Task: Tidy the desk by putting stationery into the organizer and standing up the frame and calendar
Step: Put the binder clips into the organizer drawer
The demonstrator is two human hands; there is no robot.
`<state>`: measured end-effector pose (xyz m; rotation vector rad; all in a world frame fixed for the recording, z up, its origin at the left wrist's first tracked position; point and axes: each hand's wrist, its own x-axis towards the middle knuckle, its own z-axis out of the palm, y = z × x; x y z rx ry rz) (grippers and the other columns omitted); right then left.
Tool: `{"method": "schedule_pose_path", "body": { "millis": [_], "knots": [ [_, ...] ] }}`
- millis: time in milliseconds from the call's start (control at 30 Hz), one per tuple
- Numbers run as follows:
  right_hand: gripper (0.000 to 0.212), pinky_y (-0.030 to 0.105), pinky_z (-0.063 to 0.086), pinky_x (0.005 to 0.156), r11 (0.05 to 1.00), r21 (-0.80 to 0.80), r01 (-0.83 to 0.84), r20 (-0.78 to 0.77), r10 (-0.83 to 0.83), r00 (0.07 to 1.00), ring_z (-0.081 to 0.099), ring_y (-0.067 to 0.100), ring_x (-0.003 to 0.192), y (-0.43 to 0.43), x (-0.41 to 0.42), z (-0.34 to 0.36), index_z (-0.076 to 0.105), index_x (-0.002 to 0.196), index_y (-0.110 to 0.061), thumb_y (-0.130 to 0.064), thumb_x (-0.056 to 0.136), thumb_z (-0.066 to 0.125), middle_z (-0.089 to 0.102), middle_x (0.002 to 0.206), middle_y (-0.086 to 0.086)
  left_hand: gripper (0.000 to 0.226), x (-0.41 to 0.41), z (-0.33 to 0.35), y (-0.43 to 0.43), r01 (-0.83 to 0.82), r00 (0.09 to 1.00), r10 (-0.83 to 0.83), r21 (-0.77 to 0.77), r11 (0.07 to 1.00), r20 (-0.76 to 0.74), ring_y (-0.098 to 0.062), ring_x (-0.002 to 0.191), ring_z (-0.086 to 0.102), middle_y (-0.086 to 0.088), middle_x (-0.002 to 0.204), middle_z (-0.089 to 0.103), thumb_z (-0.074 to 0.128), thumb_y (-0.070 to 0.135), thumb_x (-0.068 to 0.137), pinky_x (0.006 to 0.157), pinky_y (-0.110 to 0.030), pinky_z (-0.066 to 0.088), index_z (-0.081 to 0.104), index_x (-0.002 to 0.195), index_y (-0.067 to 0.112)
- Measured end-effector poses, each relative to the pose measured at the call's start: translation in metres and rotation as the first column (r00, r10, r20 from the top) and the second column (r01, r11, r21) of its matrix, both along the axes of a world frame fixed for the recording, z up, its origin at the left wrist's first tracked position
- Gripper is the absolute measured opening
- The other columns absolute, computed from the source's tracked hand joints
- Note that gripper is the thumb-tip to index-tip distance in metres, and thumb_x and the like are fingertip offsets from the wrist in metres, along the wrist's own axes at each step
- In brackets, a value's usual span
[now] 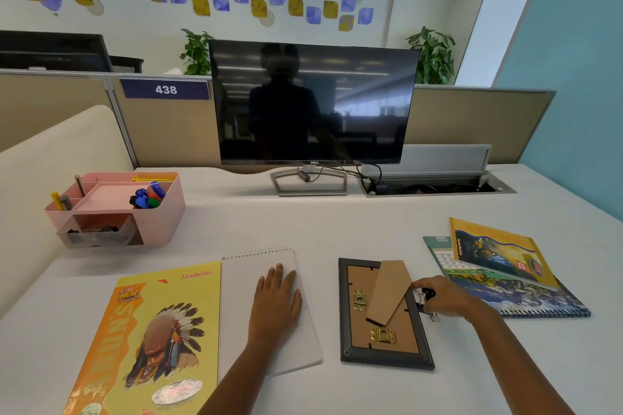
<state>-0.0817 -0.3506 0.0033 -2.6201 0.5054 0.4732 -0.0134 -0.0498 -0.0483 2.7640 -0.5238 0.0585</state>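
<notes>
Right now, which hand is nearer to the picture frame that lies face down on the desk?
Right. The right hand pinches a black clip at the right edge of the picture frame. The left hand rests flat on the notepad, left of the frame, not touching it.

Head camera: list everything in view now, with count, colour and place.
organizer: one, pink, far left of desk
markers: several, mostly blue, organizer's right compartment
pens: a few, yellow and grey, organizer's left compartments
notepad: one, white, near centre
notebook: one, yellow, near left, beside notepad
frame: one, dark grey, face down, right of notepad
binder clips: at least two, black, at frame's right edge
calendar: one, blue-green, flat, near right
book: one, yellow, lying on calendar
monitor: one, black, back centre
plants: two, green, behind partition
left hand: flat on notepad
right hand: pinching a binder clip
</notes>
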Motion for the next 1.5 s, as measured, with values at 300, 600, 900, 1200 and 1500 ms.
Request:
{"method": "schedule_pose_path", "body": {
  "millis": [300,600,900,1200,1500],
  "knots": [
    [0.031,0.017,0.041,0.065,0.995,-0.083,0.048,0.152,-0.035,0.988,0.050,0.021,0.087,0.004,-0.006,-0.009,0.060,0.109,-0.013,-0.007,0.079,0.065,0.042,0.108,0.012,0.097,0.000,-0.001,0.000,0.001,1.000,-0.001,-0.016,1.000,-0.010,-0.025,0.143,0.011,-0.010,0.155,0.013,-0.017,0.051,0.065,0.116,-0.035,0.004,0.026,0.144,0.016],
    [0.022,0.017,0.040,0.059,0.991,-0.004,0.136,0.174,-0.133,0.976,0.049,0.019,0.081,0.007,-0.007,-0.009,0.050,0.080,-0.019,-0.003,0.078,0.065,0.039,0.101,0.009,0.096,0.000,-0.001,0.000,0.002,1.000,-0.003,-0.021,1.000,-0.007,-0.025,0.143,0.010,-0.010,0.155,0.013,-0.016,0.050,0.066,0.116,-0.034,0.004,0.026,0.145,0.016],
    [0.027,0.022,0.055,0.053,0.897,0.303,0.323,0.234,-0.398,0.887,0.060,0.024,0.068,-0.006,-0.010,-0.009,0.053,0.070,-0.016,0.007,0.076,0.065,0.062,0.096,0.024,0.095,0.000,-0.002,0.000,0.004,1.000,-0.004,0.013,1.000,0.009,-0.022,0.143,0.008,-0.007,0.156,0.009,-0.020,0.049,0.064,0.116,-0.032,0.002,0.021,0.145,0.020],
    [0.020,0.016,0.052,0.038,0.768,0.570,0.292,0.310,-0.530,0.789,0.056,0.032,0.073,0.020,0.002,0.029,0.052,0.093,0.001,0.013,0.079,0.058,0.055,0.094,0.022,0.068,0.000,0.007,0.002,0.011,0.999,-0.011,-0.009,1.000,-0.042,-0.021,0.143,0.007,-0.007,0.156,0.008,-0.001,0.042,0.085,0.116,-0.031,0.003,0.022,0.145,0.019],
    [0.022,0.017,0.056,0.047,0.765,0.629,0.136,0.285,-0.389,0.876,0.061,0.022,0.068,0.117,0.041,0.041,0.056,0.095,-0.005,0.008,0.078,0.061,0.057,0.090,0.011,0.040,0.020,0.016,0.051,-0.061,0.997,0.058,-0.079,0.995,-0.042,-0.038,0.091,0.068,-0.022,0.101,0.069,0.041,0.029,0.076,0.071,-0.043,0.055,0.071,0.092,0.008]
  ]
}}
